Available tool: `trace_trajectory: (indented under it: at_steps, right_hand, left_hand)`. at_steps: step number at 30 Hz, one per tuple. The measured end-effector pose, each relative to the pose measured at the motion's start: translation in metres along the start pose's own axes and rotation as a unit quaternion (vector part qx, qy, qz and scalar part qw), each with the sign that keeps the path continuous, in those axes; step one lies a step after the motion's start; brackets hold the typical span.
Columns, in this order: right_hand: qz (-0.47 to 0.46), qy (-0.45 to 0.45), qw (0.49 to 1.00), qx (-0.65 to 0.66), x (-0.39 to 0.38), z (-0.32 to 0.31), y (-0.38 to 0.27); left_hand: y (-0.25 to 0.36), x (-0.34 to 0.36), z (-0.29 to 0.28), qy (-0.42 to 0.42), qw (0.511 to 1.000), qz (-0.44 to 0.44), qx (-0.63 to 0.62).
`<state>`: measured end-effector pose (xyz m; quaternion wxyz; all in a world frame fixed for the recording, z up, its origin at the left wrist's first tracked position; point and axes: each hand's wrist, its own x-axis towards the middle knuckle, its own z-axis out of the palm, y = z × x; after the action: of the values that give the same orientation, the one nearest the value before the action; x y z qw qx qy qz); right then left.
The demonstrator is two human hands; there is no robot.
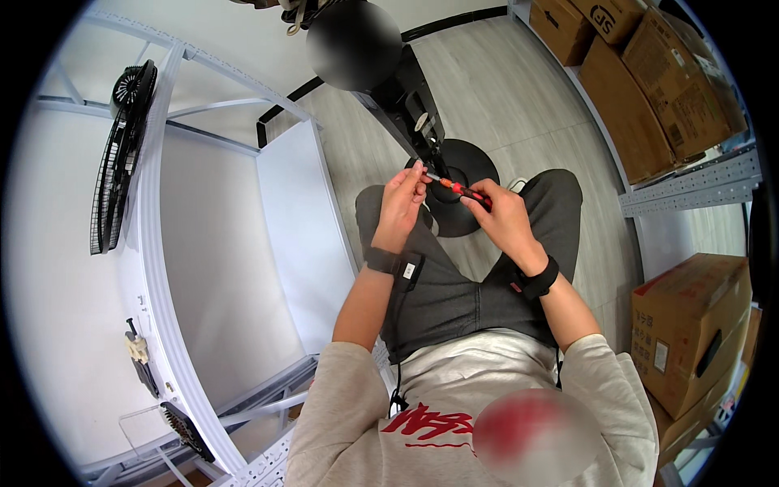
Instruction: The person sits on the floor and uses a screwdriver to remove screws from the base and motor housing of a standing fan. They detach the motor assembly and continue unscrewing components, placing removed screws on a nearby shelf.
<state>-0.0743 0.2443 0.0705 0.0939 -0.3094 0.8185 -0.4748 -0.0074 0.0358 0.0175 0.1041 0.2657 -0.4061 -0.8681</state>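
Note:
A red and black screwdriver (466, 191) with an orange section is in my right hand (499, 215), its fingers wrapped round the handle and its shaft pointing up-left toward a black stand column (406, 105). My left hand (402, 199) is pinched at the screwdriver's tip, against the lower part of the column; what its fingers hold is too small to make out. Below, the column's round black base (464, 219) rests on the floor between my knees.
On the white shelving (174, 284) at left are a black fan part with a grille (118, 166), a tool (138, 357) and a dark object (182, 426). Cardboard boxes (665, 81) fill the right-hand shelving, and another box (682, 341) stands lower right. Grey wood-look floor (503, 97) lies around the stand.

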Motion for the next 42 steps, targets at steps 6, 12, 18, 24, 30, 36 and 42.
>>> trace_trajectory:
  at_steps: [6, 12, 18, 24, 30, 36, 42]
  right_hand:
    - [0.003, 0.033, 0.999, 0.019, -0.002, 0.013, 0.007]
    - [0.01, 0.056, 0.998, 0.015, 0.0, 0.016, 0.008]
    - [-0.053, 0.073, 0.995, -0.039, -0.003, 0.02, 0.01]
    - [-0.028, 0.07, 0.997, -0.006, 0.0, 0.022, 0.014]
    - [-0.009, 0.068, 0.998, 0.005, 0.004, 0.023, 0.016]
    - [0.011, 0.048, 0.999, 0.002, 0.004, 0.023, 0.02]
    - [0.078, -0.052, 0.995, -0.03, 0.008, 0.032, 0.044]
  left_hand:
    - [-0.006, 0.007, 0.013, 0.021, 0.999, 0.034, -0.011]
    - [-0.005, 0.011, 0.024, 0.02, 0.999, 0.024, -0.012]
    - [-0.005, 0.013, 0.02, 0.019, 1.0, 0.008, 0.0]
    - [-0.004, 0.016, 0.015, 0.012, 0.999, 0.009, 0.032]
    - [-0.003, 0.017, 0.016, -0.003, 1.0, 0.009, 0.019]
    - [-0.005, 0.014, 0.017, -0.009, 0.999, -0.033, -0.018]
    - [-0.032, 0.027, -0.007, 0.002, 0.996, -0.086, -0.017]
